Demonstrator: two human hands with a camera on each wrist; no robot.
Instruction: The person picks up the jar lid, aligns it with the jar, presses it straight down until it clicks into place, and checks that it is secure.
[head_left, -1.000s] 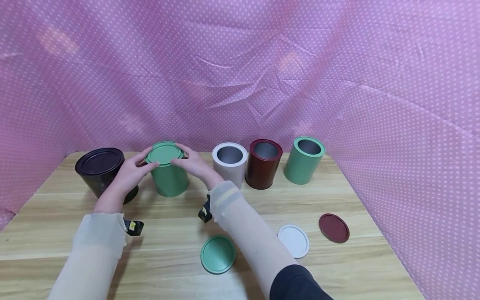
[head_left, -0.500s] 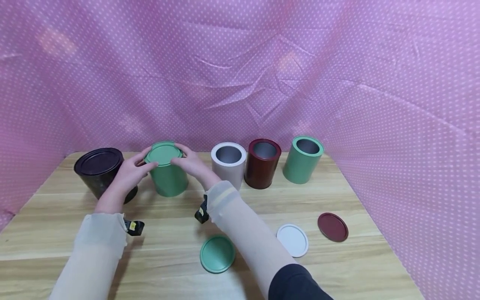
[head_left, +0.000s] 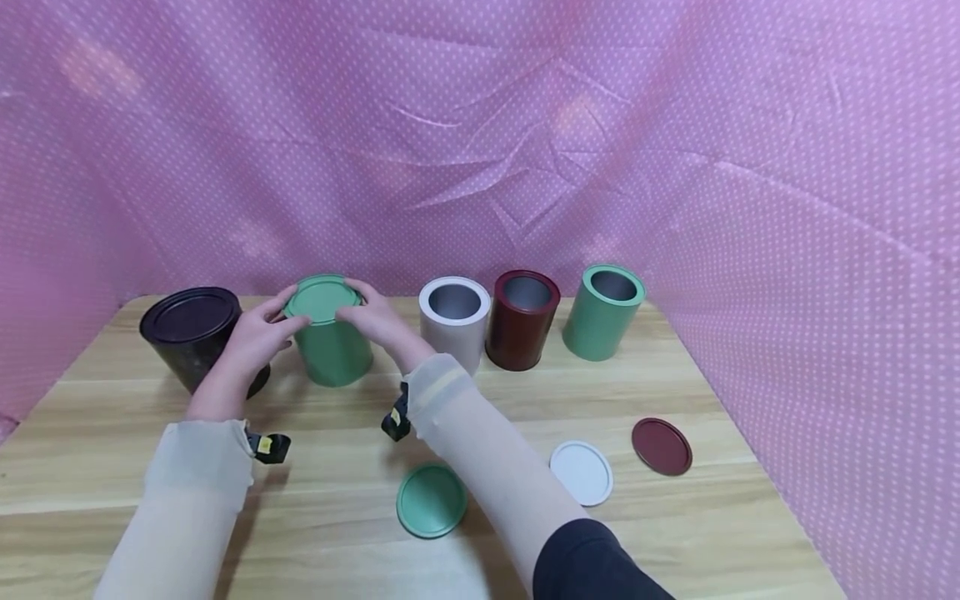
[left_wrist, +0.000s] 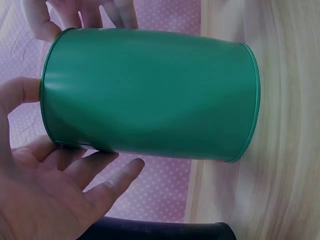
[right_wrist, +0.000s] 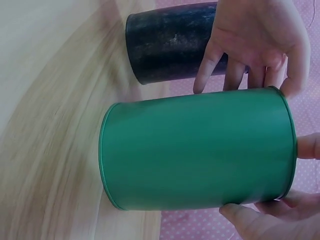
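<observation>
In the head view, a dark green can [head_left: 335,354] stands upright at the back left with a green lid [head_left: 322,299] on top. My left hand [head_left: 257,337] holds the top edge from the left, thumb at the front of the rim and fingers along the side. From the right, my right hand [head_left: 380,318] grips the same edge, its thumb also at the front. Both wrist views show the can's smooth green side [left_wrist: 150,92] between the two hands, with fingers at its upper end and the lid's top hidden.
Left of it stands a black can [head_left: 191,333] with a black lid. To the right are white [head_left: 455,333], dark red [head_left: 521,333] and lighter green [head_left: 602,321] cans, all uncovered. Green [head_left: 431,500], white [head_left: 582,472] and red [head_left: 662,447] lids lie nearer on the wooden table.
The head view has shifted slightly, so everything sits a little higher and further left in it. Both hands stay at the top edge of the lidded green can.
</observation>
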